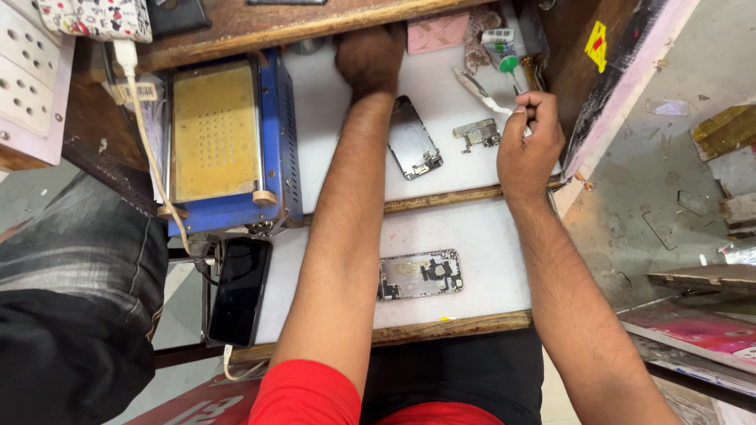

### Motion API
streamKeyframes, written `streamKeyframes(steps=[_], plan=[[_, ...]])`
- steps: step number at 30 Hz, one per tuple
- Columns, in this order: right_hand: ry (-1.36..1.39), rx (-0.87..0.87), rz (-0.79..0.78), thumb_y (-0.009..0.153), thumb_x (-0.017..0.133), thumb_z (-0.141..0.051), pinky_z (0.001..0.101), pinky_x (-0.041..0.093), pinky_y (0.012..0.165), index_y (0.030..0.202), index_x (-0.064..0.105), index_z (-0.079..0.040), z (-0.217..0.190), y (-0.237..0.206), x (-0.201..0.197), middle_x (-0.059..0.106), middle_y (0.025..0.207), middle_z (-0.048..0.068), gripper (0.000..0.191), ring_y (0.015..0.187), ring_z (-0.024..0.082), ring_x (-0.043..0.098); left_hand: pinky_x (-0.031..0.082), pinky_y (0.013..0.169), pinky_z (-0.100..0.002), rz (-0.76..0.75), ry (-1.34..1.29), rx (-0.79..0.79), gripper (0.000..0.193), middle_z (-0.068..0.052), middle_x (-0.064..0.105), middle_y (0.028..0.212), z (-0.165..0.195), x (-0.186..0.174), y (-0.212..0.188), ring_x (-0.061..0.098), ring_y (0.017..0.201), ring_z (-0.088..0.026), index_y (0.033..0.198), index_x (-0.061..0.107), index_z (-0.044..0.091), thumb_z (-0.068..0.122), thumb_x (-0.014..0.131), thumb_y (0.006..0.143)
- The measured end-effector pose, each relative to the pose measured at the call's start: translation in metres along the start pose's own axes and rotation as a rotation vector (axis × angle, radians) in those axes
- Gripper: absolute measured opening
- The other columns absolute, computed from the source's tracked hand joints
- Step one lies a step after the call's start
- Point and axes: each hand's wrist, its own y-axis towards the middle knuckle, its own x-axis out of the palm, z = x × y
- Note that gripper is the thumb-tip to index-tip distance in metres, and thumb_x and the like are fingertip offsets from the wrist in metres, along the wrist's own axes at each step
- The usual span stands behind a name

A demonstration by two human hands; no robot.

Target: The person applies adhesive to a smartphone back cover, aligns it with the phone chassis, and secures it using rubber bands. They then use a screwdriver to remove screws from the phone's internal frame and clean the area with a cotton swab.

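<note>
White work table (472,260) runs across the middle in two levels, wooden strip edging each, near level lower. Far left on it sits a blue screen-separator hot plate (228,142) with a yellow perforated pad on top, white cable (150,149) trailing down its left side from a plug at the far left. Just near of the plate a black phone (240,291) lies face up, hanging over the left edge of the near level. An opened phone chassis (420,275), insides showing, lies flat on the near level between the two forearms. On the far level a detached phone screen panel (413,147) lies tilted, just right of the left forearm. Right of it, a small metal bracket part (477,133) lies flat, just left of the right hand. Left hand (370,59) reaches far, under the wooden shelf (260,27), back of hand up, fingers curled in and hidden; cannot tell if it holds anything. Right hand (529,142) is at the right edge of the far level, fingers pinched closed on a white plastic tweezer-like tool (482,93) whose tip points far left. Far of that, a small glue tube with green cap (502,49) and a pink pad (438,33) sit near the back wall. White socket board (27,86) far left.
</note>
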Motion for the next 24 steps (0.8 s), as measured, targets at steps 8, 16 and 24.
streamKeyframes(steps=[8,16,24], plan=[[-0.015,-0.05,-0.002,0.106,0.053,0.006,0.0324,0.052,0.078,0.117,0.059,0.001,0.0,-0.002,-0.001,0.064,0.101,0.009,0.014,0.088,0.016,0.063,0.064,0.067,-0.047,-0.197,0.163,-0.194,0.067,-0.033,0.048,0.131,-0.03,-0.018,-0.019,0.07,0.094,-0.044,0.133,0.051,0.005,0.048,0.071,0.085],[0.034,0.007,-0.044,0.105,0.049,0.005,0.0296,0.051,0.073,0.116,0.058,0.0,0.001,-0.001,-0.001,0.063,0.098,0.007,0.015,0.082,0.013,0.059,0.065,0.061,-0.047,-0.371,0.594,-0.2,0.071,-0.052,0.021,0.149,-0.039,-0.016,-0.004,0.056,0.11,-0.072,0.15,0.026,0.003,0.035,0.064,0.1],[0.048,-0.008,-0.015,0.107,0.05,0.006,0.0302,0.052,0.076,0.119,0.058,0.0,0.009,-0.006,-0.001,0.063,0.103,0.008,0.016,0.087,0.013,0.062,0.064,0.057,-0.042,-0.351,0.623,-0.078,0.074,-0.046,0.033,0.139,-0.029,-0.018,-0.009,0.042,0.133,-0.066,0.144,0.036,-0.001,0.025,0.071,0.085]])
